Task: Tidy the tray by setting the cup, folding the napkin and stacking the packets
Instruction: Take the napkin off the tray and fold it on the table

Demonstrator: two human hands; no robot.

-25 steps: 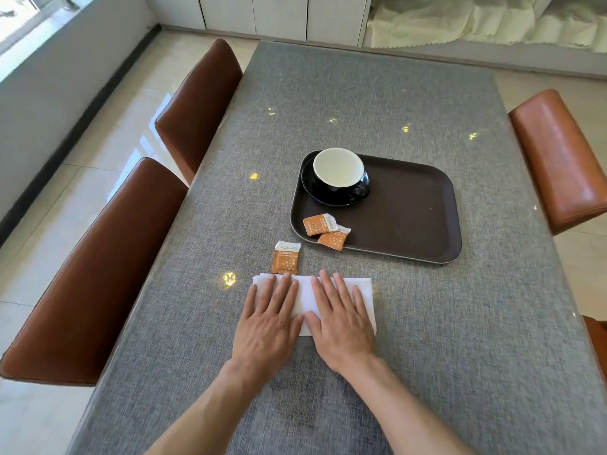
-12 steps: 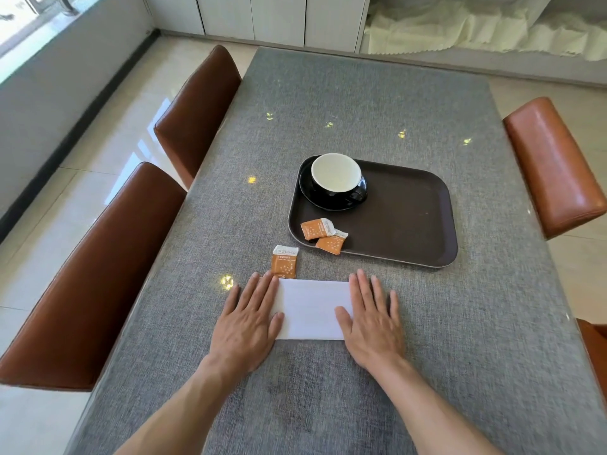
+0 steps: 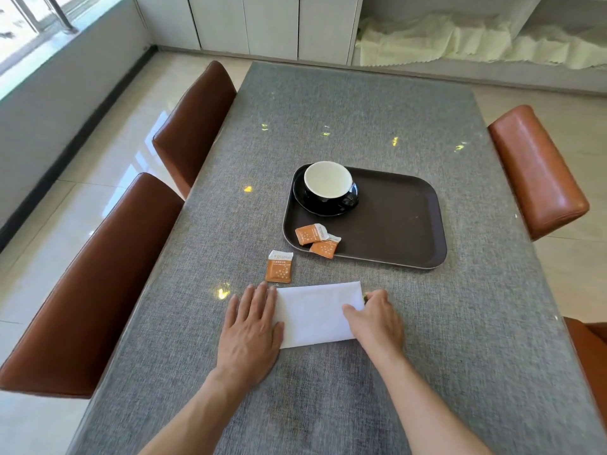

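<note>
A white napkin point(image 3: 314, 315), folded into a rectangle, lies on the table in front of me. My left hand point(image 3: 251, 326) rests flat with fingers spread on its left end. At the right end my right hand point(image 3: 376, 318) has its fingers curled around the edge and pinches it. A dark brown tray point(image 3: 394, 224) sits beyond, with a black cup, white inside point(image 3: 328, 183), on a black saucer point(image 3: 307, 203) in its far left corner. Two orange packets point(image 3: 317, 239) overlap at the tray's near left corner. A third orange packet point(image 3: 279, 267) lies on the table just left of the tray.
The grey cloth-covered table point(image 3: 361, 126) has two brown leather chairs point(image 3: 98, 274) along its left side and another brown chair point(image 3: 535, 169) on the right. White cabinets and pale cloth line the far wall.
Both hands slid apart along the napkin from its middle to its ends. My right hand went from lying flat to curling its fingers on the right edge.
</note>
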